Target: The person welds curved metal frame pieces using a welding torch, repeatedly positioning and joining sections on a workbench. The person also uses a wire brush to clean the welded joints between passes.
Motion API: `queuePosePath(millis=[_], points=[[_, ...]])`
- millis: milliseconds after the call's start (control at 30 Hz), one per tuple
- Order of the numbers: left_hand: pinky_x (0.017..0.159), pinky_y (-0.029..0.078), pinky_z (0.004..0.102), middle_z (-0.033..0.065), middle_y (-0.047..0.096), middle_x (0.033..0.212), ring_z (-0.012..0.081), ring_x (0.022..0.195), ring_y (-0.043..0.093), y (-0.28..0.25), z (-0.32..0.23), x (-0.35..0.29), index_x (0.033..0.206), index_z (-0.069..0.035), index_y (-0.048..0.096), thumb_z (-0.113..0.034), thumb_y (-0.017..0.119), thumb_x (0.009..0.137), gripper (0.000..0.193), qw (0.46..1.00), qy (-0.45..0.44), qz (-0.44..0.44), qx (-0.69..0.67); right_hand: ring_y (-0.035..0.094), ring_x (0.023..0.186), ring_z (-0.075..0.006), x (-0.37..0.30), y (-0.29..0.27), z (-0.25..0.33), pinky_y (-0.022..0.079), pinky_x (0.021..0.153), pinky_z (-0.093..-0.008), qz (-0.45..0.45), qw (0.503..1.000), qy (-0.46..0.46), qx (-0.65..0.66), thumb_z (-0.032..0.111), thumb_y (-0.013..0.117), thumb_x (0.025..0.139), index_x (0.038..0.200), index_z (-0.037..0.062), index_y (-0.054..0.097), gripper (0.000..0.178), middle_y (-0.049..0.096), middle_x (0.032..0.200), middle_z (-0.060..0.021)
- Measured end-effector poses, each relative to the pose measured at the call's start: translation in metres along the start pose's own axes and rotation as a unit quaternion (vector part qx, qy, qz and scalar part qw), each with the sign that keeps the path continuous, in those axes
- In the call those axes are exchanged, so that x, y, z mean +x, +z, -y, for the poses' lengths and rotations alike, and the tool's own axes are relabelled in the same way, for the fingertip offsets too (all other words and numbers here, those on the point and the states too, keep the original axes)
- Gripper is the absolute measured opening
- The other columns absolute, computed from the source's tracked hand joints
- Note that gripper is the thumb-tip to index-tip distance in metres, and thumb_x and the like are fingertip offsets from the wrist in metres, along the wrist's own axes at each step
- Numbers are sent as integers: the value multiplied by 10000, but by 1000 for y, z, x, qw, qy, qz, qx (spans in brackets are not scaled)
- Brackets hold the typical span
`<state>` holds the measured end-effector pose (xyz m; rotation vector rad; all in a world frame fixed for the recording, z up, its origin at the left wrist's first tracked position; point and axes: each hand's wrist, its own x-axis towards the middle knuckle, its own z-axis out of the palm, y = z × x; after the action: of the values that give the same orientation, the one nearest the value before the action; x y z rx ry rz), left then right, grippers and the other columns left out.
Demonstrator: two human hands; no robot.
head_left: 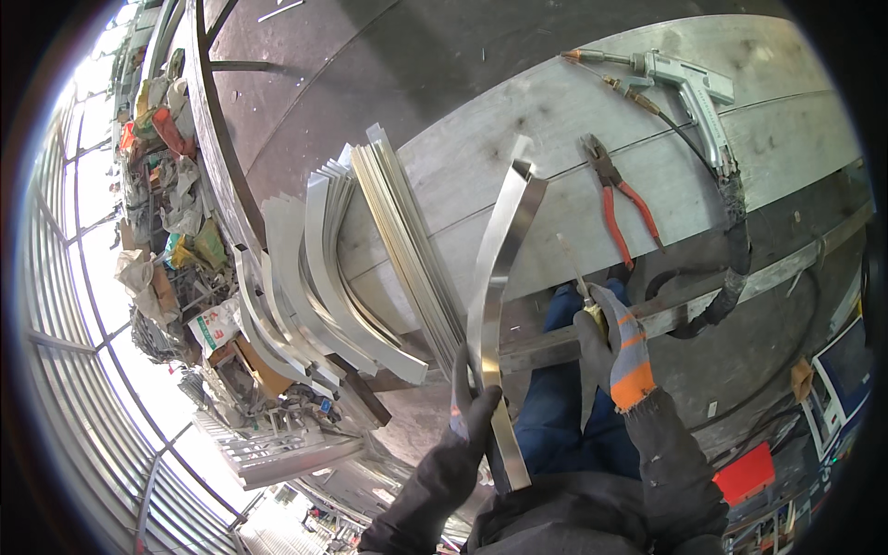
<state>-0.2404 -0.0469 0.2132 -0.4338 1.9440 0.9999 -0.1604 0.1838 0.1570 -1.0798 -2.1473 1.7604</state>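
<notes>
Head view showed the left hand (476, 407) wrapped around the lower part of a bent metal strip (493, 296), thumb on its right side and fingers on its left, a grip that probably steadied the long piece against turning. The strip rose at a slant, its near end close to the person's body and its far end over the worktop (564, 120); whether it touched the surface there could not be told. The gloved right hand (610, 342) was closed on the yellowish handle of a slim pointed tool (597, 316), just right of the strip, its thin shaft directed away from the body, seemingly so the tip was free for use. Pliers (605, 171) lay farther off on the worktop with their red handles toward the person, a placement that likely made them easy to pick up. Beyond, at the far right, rested a grey torch (694, 85), nozzle to the left and cable (736, 217) trailing over the near edge, perhaps to leave the middle free. At left, straight strips (407, 245) and curved strips (324, 264) stood bunched separately, presumably sorted by shape.
</notes>
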Motion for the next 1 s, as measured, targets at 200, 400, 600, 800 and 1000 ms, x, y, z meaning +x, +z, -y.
queuePosePath(millis=[200,400,600,800,1000], points=[[762,533,315,136,629,1188,184,890,632,22,7,-40,1666,-83,146,-88,599,884,904,996,-41,7,-78,632,735,-144,4,-13,39,549,693,-293,170,946,219,166,154,589,1051,1468,62,511,434,644,862,-57],[724,518,287,102,632,1104,133,817,589,30,-3,-44,1674,-89,138,-75,593,896,901,992,-45,-1,-116,549,580,-90,9,-7,49,490,489,-272,218,917,295,160,146,490,1078,1572,104,412,502,540,852,-45],[719,527,288,133,621,1185,146,870,611,32,2,-46,1673,-115,147,-67,559,913,866,994,-46,1,-98,664,755,-223,14,-7,34,560,713,-380,154,985,39,-66,29,526,1023,1603,236,407,627,663,930,-135],[764,512,259,129,567,1379,121,931,608,50,26,-43,1666,-63,162,0,564,899,867,990,42,-38,-129,669,1090,-438,28,-22,57,548,929,-487,260,913,86,-303,-93,489,943,1604,356,373,807,694,1128,-260],[808,506,257,97,411,1598,112,991,597,59,40,-40,1663,-38,166,31,565,901,863,983,74,-57,-157,696,1047,-402,45,-13,67,571,923,-453,287,872,206,-337,-109,546,906,1592,386,379,863,712,1068,-243]])
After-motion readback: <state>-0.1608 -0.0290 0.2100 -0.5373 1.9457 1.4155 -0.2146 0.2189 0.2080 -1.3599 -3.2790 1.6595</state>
